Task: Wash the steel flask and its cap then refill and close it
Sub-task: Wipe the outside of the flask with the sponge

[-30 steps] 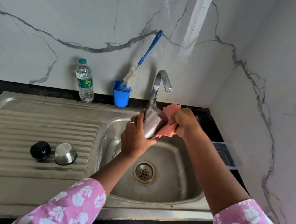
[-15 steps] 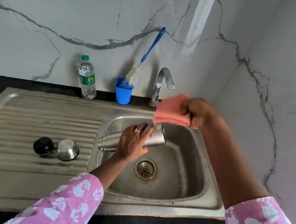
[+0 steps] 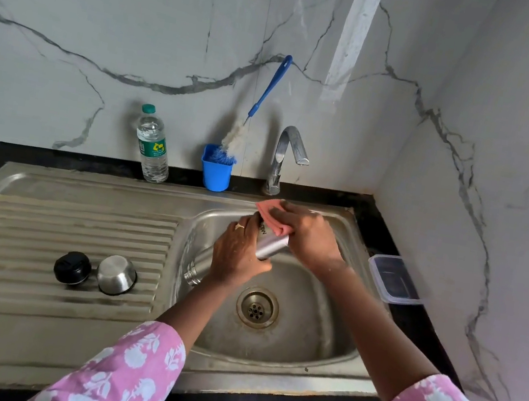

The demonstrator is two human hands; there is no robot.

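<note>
The steel flask [image 3: 269, 246] lies tilted over the sink basin [image 3: 305, 328], above and just far of the drain [image 3: 257, 307]. Its threaded open neck points down to the near left; its base end rises to the far right. The body is brushed silver with dark lettering near the base.

The left hand [image 3: 237, 255] grips the flask around its middle, fingers curled over it. The right hand [image 3: 309, 238] clasps a pink cloth [image 3: 270, 210] wrapped over the base end.

On the ribbed drainboard [image 3: 61, 227] to the left, the black cap [image 3: 72, 267] and an upturned steel cup [image 3: 116, 274] sit side by side. At the far wall stand the tap [image 3: 286, 155], a blue holder [image 3: 215, 171] with a long brush [image 3: 268, 93], and a water bottle [image 3: 153, 144]. A lidded plastic container [image 3: 394, 279] rests on the right counter.
</note>
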